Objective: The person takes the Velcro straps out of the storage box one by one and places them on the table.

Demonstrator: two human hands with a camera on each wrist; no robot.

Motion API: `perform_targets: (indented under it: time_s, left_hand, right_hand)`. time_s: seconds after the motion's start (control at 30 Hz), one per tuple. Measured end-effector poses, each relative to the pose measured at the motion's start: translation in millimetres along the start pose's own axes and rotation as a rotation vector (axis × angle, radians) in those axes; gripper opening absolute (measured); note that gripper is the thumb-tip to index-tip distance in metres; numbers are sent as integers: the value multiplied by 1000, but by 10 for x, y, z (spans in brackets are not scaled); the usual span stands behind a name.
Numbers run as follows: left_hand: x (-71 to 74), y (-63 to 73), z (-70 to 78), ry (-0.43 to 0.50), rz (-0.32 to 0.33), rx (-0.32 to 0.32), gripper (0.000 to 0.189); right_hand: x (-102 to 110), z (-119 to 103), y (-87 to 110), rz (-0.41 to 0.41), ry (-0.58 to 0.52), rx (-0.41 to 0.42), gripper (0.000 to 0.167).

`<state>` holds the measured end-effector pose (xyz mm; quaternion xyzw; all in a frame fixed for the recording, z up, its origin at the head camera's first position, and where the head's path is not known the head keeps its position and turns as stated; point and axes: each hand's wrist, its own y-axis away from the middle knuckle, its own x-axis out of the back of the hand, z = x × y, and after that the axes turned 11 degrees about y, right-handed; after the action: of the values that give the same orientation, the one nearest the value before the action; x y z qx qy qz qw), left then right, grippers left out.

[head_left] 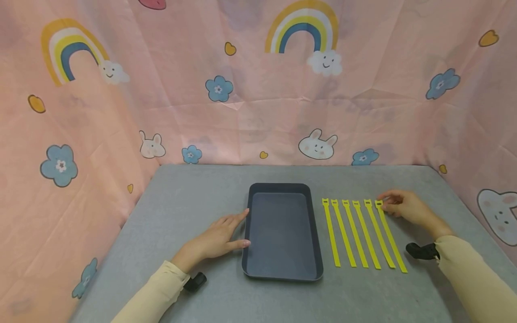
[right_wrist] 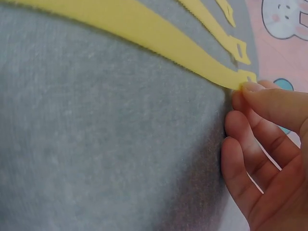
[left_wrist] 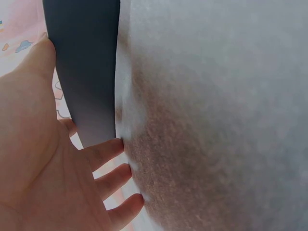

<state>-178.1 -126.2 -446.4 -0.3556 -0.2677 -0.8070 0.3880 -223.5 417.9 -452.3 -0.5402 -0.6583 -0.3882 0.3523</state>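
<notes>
A dark grey rectangular tray (head_left: 282,237) lies in the middle of the table. My left hand (head_left: 216,237) rests along its left side, thumb and fingertips touching the rim; in the left wrist view the fingers spread beside the tray's outer wall (left_wrist: 84,62). To the right of the tray, several yellow hook-and-loop cable ties (head_left: 331,233) lie side by side with their slotted heads at the far end. At the head of the rightmost cable tie (head_left: 392,237), my right hand (head_left: 409,208) pinches it between thumb and index finger. That head lifts slightly in the right wrist view.
The grey table (head_left: 194,193) is enclosed by a pink patterned cloth (head_left: 250,121) at the back and sides. Black wrist devices (head_left: 422,251) sit at both sleeve cuffs.
</notes>
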Motion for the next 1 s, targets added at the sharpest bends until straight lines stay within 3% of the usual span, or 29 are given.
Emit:
perform_targets:
  time_s: [0.63, 1.0]
  left_hand:
    - [8, -26, 33, -9, -8, 0, 87]
    - [17, -6, 32, -8, -13, 5, 88]
  right_hand:
    - [13, -2, -19, 13, 44, 19, 31]
    - [-26, -53, -34, 73, 113, 53, 28]
